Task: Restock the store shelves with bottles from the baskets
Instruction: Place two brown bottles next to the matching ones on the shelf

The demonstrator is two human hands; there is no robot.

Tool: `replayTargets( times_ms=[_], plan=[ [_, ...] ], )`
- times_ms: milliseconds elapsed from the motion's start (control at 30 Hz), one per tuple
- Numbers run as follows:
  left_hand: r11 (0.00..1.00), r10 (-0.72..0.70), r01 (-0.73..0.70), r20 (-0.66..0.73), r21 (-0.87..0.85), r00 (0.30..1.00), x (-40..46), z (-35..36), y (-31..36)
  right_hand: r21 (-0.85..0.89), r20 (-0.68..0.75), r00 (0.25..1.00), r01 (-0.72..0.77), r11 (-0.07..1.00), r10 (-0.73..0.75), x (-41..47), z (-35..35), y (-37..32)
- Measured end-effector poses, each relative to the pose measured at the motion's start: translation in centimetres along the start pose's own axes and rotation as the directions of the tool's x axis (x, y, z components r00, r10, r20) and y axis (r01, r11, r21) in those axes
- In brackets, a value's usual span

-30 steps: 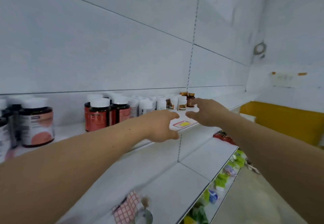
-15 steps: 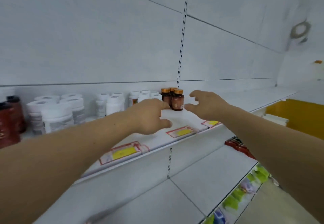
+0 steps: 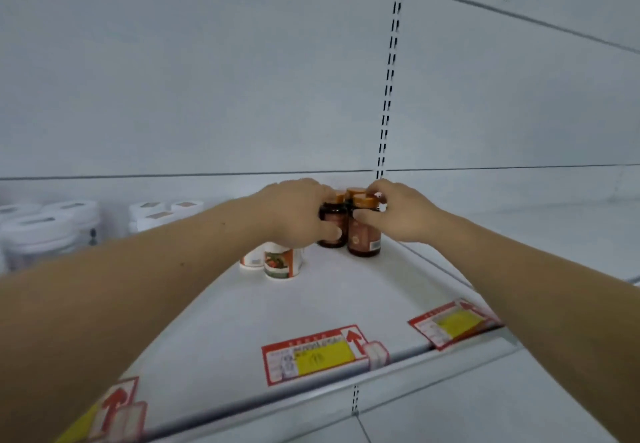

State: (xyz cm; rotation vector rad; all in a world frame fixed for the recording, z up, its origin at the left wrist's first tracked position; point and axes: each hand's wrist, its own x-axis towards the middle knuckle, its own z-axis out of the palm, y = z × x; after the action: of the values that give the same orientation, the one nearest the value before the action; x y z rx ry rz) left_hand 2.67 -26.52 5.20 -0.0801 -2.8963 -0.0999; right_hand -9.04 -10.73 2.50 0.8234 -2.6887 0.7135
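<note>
Head view: left hand (image 3: pixel 298 214) and right hand (image 3: pixel 398 214) each grip small amber glass bottles with orange caps (image 3: pixel 363 231) near the white metal shelf (image 3: pixel 311 304) back wall; bare shelf stretches toward its front edge.

Left hand (image 3: pixel 300 214) grips left amber bottle (image 3: pixel 333 224); right hand (image 3: pixel 398 212) grips right amber bottle (image 3: pixel 363 231). Both upright, touching, on white shelf (image 3: pixel 339 300). White bottles (image 3: pixel 280 262) just left. Price tags (image 3: pixel 311 356) along front edge.

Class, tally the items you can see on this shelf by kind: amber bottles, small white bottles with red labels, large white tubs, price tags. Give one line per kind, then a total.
Amber bottles: 3
Small white bottles: 2
Large white tubs: at least 5, blurred
Price tags: 3
Total: at least 13
</note>
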Motion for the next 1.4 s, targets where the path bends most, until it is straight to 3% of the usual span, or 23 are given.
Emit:
replayTargets(
  times_ms=[133, 300, 467, 600, 700, 767, 833, 933, 1000, 1167, 1267, 1400],
  plan=[
    [0.993, -0.072, 0.067, 0.054, 0.093, 0.996, 3.1, 0.5, -0.2, 0.255, 0.032, 0.998, 0.035, 0.966, -0.045, 2.1, 0.1, 1.3],
    [0.934, -0.138, 0.115, 0.046, 0.337, 0.989, 5.8, 0.9, 0.5, 0.586, 0.120, 0.987, 0.020, 0.810, -0.111, 4.1, -0.8, 3.6],
    [0.886, -0.327, 0.281, 0.067, 0.369, 0.943, 7.8, 2.3, 2.5, 0.785, 0.182, 0.976, -0.071, 0.615, -0.119, 5.3, -1.8, 5.6],
    [0.893, -0.435, 0.433, -0.009, 0.126, 0.900, 8.7, 3.6, 4.4, 0.851, 0.234, 0.960, -0.125, 0.510, -0.155, 5.2, -1.8, 6.7],
    [0.883, -0.469, 0.464, -0.153, -0.065, 0.870, 9.1, 4.9, 5.6, 0.838, 0.211, 0.945, -0.043, 0.544, -0.249, 4.9, -1.4, 7.8],
    [0.847, -0.519, 0.469, -0.200, -0.250, 0.831, 8.9, 5.3, 6.4, 0.874, 0.183, 0.942, -0.025, 0.485, -0.281, 4.8, -1.4, 8.3],
    [0.747, -0.598, 0.448, -0.202, -0.491, 0.776, 8.1, 5.3, 7.2, 0.912, 0.200, 0.938, -0.073, 0.404, -0.284, 4.9, -1.7, 8.7],
    [0.504, -0.677, 0.350, -0.110, -0.790, 0.728, 6.5, 5.0, 8.1, 0.946, 0.290, 0.915, -0.230, 0.228, -0.282, 4.7, -2.5, 8.8],
    [0.353, -0.693, 0.336, -0.002, -0.873, 0.721, 5.6, 5.2, 8.5, 0.928, 0.366, 0.873, -0.368, 0.055, -0.324, 4.0, -2.9, 8.7],
    [0.048, -0.727, 0.145, 0.065, -0.988, 0.684, 4.6, 6.0, 8.7, 0.923, 0.310, 0.858, -0.375, -0.087, -0.410, 2.9, -3.1, 8.1],
    [-0.060, -0.701, 0.084, 0.102, -0.995, 0.706, 4.2, 6.2, 8.7, 0.861, 0.358, 0.805, -0.480, -0.167, -0.473, 2.6, -3.3, 8.1],
    [-0.049, -0.677, 0.016, 0.045, -0.999, 0.734, 4.1, 6.6, 8.5, 0.876, 0.393, 0.803, -0.475, -0.082, -0.448, 2.2, -3.4, 7.8]
  ],
)
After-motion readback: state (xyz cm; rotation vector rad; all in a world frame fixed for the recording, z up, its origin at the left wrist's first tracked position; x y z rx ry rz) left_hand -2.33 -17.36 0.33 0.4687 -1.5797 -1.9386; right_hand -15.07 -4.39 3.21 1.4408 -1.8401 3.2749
